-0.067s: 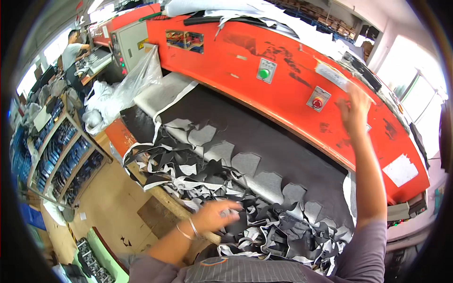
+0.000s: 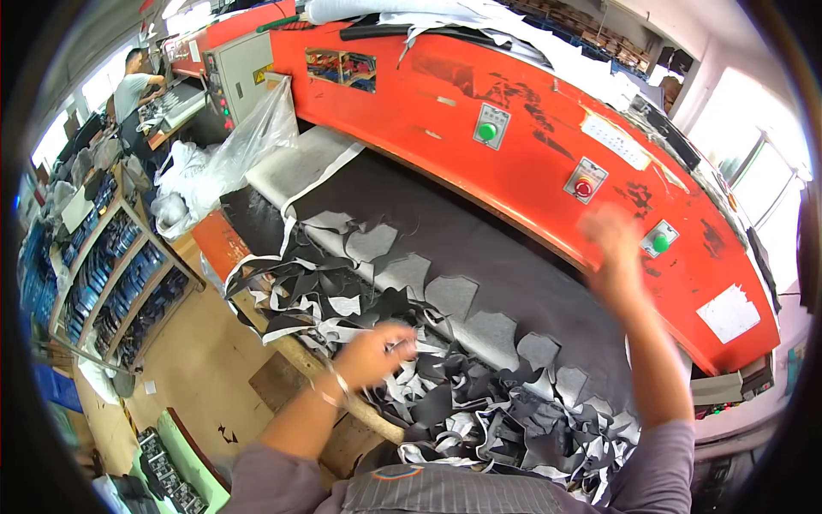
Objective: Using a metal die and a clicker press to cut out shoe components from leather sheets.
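Observation:
My left hand point(image 2: 375, 355), with a bracelet at the wrist, is over a heap of black and white fabric scraps point(image 2: 437, 403). Its fingers are curled in, and something small and dark shows among them, too small to name. Blurred by motion, my right hand point(image 2: 612, 244) is in front of the red machine beam, between the red button point(image 2: 583, 188) and the lower green button point(image 2: 660, 242); its fingers are smeared. Under both hands spreads a dark sheet of material point(image 2: 514, 274), its grey underside showing along a scalloped cut edge point(image 2: 449, 295).
The red machine beam point(image 2: 411, 120) spans the far side, with rolled material on top and another green button point(image 2: 487, 131). A clear plastic bag point(image 2: 257, 141) sits at its left end. Shelves of blue items point(image 2: 120, 274) stand left; a person point(image 2: 131, 94) works farther back.
My right hand has come down and left from the beam's upper right part, uncovering the lower green button. My left hand has shifted slightly up and left over the scraps.

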The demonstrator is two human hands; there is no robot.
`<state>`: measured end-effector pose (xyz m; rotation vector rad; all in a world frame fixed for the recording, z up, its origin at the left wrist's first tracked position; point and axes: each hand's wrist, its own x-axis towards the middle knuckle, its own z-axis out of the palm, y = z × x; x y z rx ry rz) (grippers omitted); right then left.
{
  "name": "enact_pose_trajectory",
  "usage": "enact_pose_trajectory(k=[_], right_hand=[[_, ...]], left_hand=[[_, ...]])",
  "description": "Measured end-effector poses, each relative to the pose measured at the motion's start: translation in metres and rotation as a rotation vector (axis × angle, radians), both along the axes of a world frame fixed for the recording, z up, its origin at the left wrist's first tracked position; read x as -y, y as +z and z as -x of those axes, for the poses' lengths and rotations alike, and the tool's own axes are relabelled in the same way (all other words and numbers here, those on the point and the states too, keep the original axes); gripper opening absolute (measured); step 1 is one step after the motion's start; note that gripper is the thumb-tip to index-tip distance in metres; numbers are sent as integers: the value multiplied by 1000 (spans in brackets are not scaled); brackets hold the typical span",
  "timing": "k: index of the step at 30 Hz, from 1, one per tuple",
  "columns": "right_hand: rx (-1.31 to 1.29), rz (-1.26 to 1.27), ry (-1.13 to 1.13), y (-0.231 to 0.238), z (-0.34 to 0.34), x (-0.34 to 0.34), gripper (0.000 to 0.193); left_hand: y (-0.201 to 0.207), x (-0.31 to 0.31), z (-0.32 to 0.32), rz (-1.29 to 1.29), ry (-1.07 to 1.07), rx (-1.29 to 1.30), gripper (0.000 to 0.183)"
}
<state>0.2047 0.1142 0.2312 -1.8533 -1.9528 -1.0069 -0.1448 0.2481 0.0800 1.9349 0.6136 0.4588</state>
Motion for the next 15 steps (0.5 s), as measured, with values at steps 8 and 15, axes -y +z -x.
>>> enact_pose_trajectory(k=[8,15], right_hand=[[-652,751,-12,-170,172,154,48],[-905,528,-338,-170,187,199,74]], left_hand=[[-48,-174,-95,-607,338,-105,43],[-42,-125,-121,-630,250,-652,62]])
